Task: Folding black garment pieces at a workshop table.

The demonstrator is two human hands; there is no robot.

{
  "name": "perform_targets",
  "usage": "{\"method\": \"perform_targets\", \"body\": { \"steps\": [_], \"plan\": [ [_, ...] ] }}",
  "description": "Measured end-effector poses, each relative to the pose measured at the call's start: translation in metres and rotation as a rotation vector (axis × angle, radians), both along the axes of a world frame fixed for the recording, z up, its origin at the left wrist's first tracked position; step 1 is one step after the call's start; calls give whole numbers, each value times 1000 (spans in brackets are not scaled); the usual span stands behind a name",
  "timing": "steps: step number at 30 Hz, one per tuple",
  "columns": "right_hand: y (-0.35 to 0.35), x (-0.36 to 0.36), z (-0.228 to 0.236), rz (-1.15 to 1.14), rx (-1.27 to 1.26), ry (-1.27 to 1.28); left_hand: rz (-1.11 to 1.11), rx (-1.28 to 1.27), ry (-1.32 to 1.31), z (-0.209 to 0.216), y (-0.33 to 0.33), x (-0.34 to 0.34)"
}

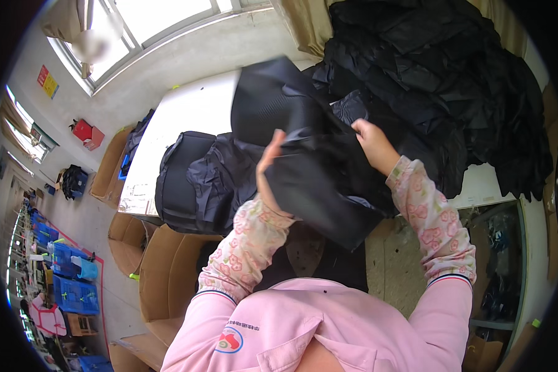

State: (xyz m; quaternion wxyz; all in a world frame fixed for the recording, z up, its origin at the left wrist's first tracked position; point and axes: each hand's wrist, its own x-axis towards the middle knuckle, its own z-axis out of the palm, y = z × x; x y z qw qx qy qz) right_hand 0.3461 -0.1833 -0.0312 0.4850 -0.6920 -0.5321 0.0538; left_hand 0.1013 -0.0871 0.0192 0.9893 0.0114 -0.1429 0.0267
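Note:
Between my two hands hangs a large black fabric piece (328, 180), partly smeared by motion, with a ribbed panel in its upper part. My left hand (271, 170) is at its left edge, thumb side showing and the other fingers hidden; it appears to grip the cloth. At the upper right edge, my right hand (376, 146) is closed on the fabric with bent fingers. Just left of my left hand, a stack of folded black pieces (189, 177) lies on the white table (195, 108).
A big heap of black fabric pieces (440, 80) covers the table's right side and hangs over its front edge. Cardboard boxes (167, 273) stand on the floor at left. Blue crates (74, 291) line the far left. A window (149, 25) is behind the table.

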Motion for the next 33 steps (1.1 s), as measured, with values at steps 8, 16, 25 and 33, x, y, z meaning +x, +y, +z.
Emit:
{"method": "perform_targets", "body": {
  "steps": [8,16,25,33],
  "plan": [
    [-56,46,-5,-58,22,531,923,1667,729,32,52,-53],
    [-54,84,-16,-113,42,245,955,748,342,-15,140,-86],
    [-55,57,8,-30,-34,597,467,718,129,-25,144,-100],
    [-47,6,110,282,246,901,887,1084,667,6,200,-148]
  ]
}}
